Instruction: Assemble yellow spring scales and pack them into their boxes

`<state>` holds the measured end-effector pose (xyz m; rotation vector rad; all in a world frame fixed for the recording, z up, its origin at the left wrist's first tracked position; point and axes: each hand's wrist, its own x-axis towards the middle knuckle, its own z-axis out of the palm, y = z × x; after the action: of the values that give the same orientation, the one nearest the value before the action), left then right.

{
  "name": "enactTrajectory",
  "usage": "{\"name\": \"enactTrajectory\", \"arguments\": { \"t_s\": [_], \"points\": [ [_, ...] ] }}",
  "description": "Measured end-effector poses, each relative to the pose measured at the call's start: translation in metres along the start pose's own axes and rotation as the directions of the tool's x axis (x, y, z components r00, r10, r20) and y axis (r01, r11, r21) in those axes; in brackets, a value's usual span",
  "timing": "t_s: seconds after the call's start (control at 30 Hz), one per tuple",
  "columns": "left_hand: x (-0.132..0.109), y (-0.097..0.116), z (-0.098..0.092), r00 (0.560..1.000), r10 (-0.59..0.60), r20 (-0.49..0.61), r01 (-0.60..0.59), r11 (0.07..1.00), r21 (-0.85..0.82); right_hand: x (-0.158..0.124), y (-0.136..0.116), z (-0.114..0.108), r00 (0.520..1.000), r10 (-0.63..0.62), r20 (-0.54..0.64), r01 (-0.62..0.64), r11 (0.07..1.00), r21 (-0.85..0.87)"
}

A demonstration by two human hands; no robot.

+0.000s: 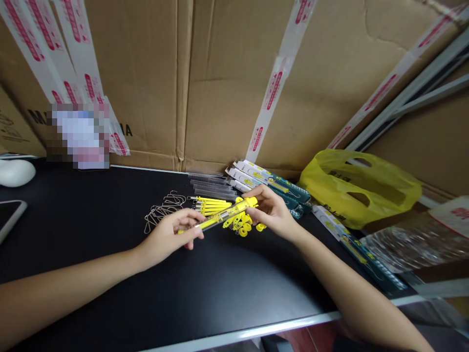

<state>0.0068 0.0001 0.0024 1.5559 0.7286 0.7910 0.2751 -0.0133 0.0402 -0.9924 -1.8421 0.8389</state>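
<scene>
Both my hands hold one long yellow rod in a clear tube (223,216) just above the black table (110,283). My left hand (172,234) is closed around its near end. My right hand (269,210) pinches the far end with its yellow cap. Under the tube lie several small yellow ring-shaped parts (244,227). A bundle of yellow rods (212,205) lies behind it, several clear tubes (210,186) sit further back, and a heap of wire hooks (163,208) lies to the left.
Printed packaging cards (256,178) are stacked at the back, and more cards (351,242) lie to the right. A yellow plastic bag (359,188) and clear bags (410,244) sit at right. Taped cardboard boxes (227,83) wall the back. A white mouse (14,172) rests far left.
</scene>
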Motion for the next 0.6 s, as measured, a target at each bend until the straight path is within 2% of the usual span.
{"name": "enactTrajectory", "arguments": {
  "t_s": [0.1,0.17,0.23,0.33,0.43,0.53,0.6],
  "points": [
    [-0.007,0.002,0.007,0.989,-0.098,0.111,0.097,0.995,0.009,0.000,0.000,0.010,0.996,0.047,0.070,-0.056,0.988,0.142],
    [-0.011,0.003,0.012,0.970,-0.167,0.177,0.178,0.983,-0.047,-0.002,0.001,0.021,0.989,0.070,0.133,-0.096,0.974,0.203],
    [-0.013,0.002,0.015,0.956,-0.173,0.235,0.202,0.974,-0.106,-0.004,0.002,0.035,0.978,0.085,0.191,-0.131,0.961,0.245],
    [-0.011,0.000,0.016,0.964,-0.155,0.217,0.186,0.974,-0.130,-0.004,0.004,0.054,0.964,0.097,0.248,-0.170,0.941,0.291],
    [-0.008,-0.003,0.015,0.979,-0.131,0.154,0.155,0.975,-0.161,0.001,0.004,0.066,0.963,0.110,0.247,-0.185,0.935,0.304],
    [-0.006,-0.005,0.015,0.992,-0.088,0.088,0.105,0.973,-0.208,0.019,0.003,0.066,0.969,0.115,0.219,-0.159,0.967,0.198],
    [-0.007,-0.004,0.015,0.994,-0.086,0.066,0.098,0.972,-0.213,0.040,0.002,0.063,0.982,0.072,0.176,-0.081,0.996,0.043]
  ]
}}
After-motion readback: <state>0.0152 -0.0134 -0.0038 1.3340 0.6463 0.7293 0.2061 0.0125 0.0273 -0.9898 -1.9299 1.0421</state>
